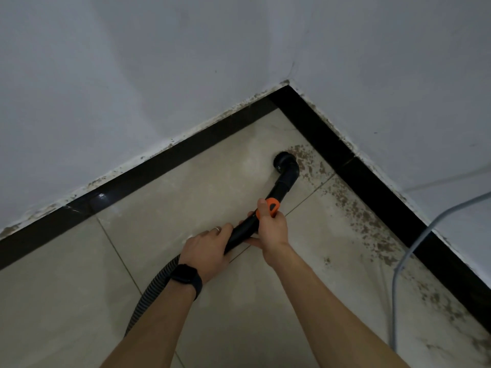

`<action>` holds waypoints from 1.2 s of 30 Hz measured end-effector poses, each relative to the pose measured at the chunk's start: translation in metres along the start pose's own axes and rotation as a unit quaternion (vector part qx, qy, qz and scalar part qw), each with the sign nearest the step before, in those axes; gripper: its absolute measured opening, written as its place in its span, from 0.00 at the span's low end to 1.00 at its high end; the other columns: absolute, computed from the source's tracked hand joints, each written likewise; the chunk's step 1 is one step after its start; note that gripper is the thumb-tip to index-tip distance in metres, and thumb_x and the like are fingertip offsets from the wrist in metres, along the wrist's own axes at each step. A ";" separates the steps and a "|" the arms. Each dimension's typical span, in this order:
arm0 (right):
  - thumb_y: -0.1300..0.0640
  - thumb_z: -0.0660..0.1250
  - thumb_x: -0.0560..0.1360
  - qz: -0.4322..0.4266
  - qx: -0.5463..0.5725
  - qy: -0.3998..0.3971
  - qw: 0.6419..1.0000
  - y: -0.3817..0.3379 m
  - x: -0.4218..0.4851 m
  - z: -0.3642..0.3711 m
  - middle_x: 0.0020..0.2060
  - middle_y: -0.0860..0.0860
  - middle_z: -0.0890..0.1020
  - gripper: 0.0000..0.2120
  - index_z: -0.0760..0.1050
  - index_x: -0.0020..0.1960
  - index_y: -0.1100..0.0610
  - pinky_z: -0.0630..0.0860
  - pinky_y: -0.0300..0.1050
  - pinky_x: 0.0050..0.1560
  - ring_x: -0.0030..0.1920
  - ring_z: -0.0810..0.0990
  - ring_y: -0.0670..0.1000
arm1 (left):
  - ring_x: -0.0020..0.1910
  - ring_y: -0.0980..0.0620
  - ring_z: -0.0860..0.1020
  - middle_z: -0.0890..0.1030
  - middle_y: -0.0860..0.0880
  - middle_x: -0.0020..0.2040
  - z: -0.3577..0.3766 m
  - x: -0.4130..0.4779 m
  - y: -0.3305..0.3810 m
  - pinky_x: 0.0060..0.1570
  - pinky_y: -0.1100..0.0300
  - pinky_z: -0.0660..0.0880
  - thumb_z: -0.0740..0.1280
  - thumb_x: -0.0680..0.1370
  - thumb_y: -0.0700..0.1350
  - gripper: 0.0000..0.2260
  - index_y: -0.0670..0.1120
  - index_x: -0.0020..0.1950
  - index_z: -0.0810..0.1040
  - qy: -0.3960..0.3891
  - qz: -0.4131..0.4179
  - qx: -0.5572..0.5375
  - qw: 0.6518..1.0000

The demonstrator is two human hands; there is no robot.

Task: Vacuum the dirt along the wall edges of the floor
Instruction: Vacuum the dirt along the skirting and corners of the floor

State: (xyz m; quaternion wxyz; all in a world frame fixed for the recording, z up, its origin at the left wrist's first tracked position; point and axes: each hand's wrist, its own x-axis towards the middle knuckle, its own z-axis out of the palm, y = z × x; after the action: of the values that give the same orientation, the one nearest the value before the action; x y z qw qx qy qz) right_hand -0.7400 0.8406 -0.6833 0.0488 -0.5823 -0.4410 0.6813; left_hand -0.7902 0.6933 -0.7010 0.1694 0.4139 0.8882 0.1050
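Left hand [210, 248] and right hand [272, 227] both grip one vacuum wand [282, 185], nozzle [285, 162] on dirt [353, 208].

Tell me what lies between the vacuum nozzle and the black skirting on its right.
Head view: only brown dirt specks on floor tile between nozzle and skirting.

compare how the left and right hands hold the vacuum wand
The left hand grips the black vacuum wand low, near the ribbed hose; the right hand grips higher, thumb at the orange collar. The left hand wears a ring, its wrist a black watch; the right is bare. Both curl round the wand.
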 end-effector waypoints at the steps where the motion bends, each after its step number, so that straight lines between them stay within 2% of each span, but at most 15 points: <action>1: 0.44 0.65 0.82 0.001 -0.002 0.001 1.000 -0.001 0.001 -0.001 0.52 0.58 0.85 0.20 0.73 0.60 0.60 0.85 0.62 0.47 0.52 0.86 0.60 | 0.45 0.47 0.79 0.78 0.51 0.51 0.000 0.001 0.000 0.36 0.57 0.72 0.62 0.77 0.53 0.16 0.51 0.62 0.66 -0.002 0.003 0.003 1.000; 7: 0.44 0.65 0.82 -0.005 0.001 0.004 1.000 -0.005 0.005 0.001 0.55 0.62 0.84 0.23 0.73 0.63 0.63 0.86 0.60 0.43 0.54 0.85 0.60 | 0.48 0.45 0.78 0.78 0.50 0.54 -0.003 0.011 0.000 0.36 0.57 0.69 0.61 0.78 0.53 0.17 0.50 0.65 0.66 -0.007 0.015 0.012 1.000; 15: 0.45 0.67 0.81 -0.018 0.008 0.009 1.000 -0.023 0.001 0.009 0.56 0.61 0.82 0.22 0.72 0.63 0.63 0.83 0.49 0.32 0.55 0.84 0.59 | 0.40 0.44 0.79 0.78 0.50 0.46 -0.008 0.023 -0.009 0.33 0.58 0.69 0.64 0.75 0.52 0.16 0.51 0.60 0.68 0.006 0.007 -0.053 0.999; 20: 0.47 0.69 0.80 -0.025 0.014 -0.025 0.999 -0.029 -0.003 0.013 0.57 0.60 0.82 0.20 0.71 0.63 0.61 0.84 0.47 0.35 0.55 0.84 0.57 | 0.36 0.46 0.77 0.77 0.52 0.42 -0.009 0.031 -0.017 0.33 0.58 0.72 0.64 0.74 0.52 0.13 0.52 0.56 0.67 0.000 -0.002 -0.090 0.996; 27: 0.51 0.69 0.81 -0.037 0.020 -0.044 0.998 -0.035 -0.002 0.014 0.57 0.58 0.82 0.17 0.71 0.63 0.61 0.86 0.50 0.41 0.54 0.84 0.55 | 0.33 0.48 0.74 0.74 0.53 0.38 -0.011 0.047 -0.016 0.31 0.59 0.70 0.65 0.74 0.50 0.12 0.51 0.54 0.68 0.011 0.003 -0.103 0.995; 32: 0.51 0.69 0.81 -0.049 0.025 -0.021 0.998 -0.040 0.003 0.013 0.56 0.60 0.82 0.17 0.72 0.62 0.62 0.85 0.48 0.39 0.55 0.84 0.56 | 0.33 0.49 0.74 0.74 0.53 0.38 -0.012 0.059 -0.012 0.30 0.59 0.70 0.66 0.73 0.50 0.11 0.51 0.52 0.67 -0.002 0.009 -0.113 0.994; 36: 0.50 0.69 0.81 -0.053 0.033 -0.002 0.998 -0.044 0.008 0.009 0.57 0.60 0.81 0.18 0.72 0.62 0.62 0.84 0.46 0.36 0.55 0.83 0.57 | 0.35 0.48 0.76 0.75 0.52 0.39 -0.013 0.070 -0.006 0.33 0.57 0.74 0.66 0.73 0.50 0.12 0.51 0.54 0.67 -0.020 0.016 -0.113 0.993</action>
State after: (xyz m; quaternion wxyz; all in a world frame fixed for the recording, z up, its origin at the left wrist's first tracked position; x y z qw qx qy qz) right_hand -0.7700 0.8671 -0.6613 0.1037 -0.5544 -0.4486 0.6933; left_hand -0.8416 0.7422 -0.7056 0.2314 0.4081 0.8603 0.1995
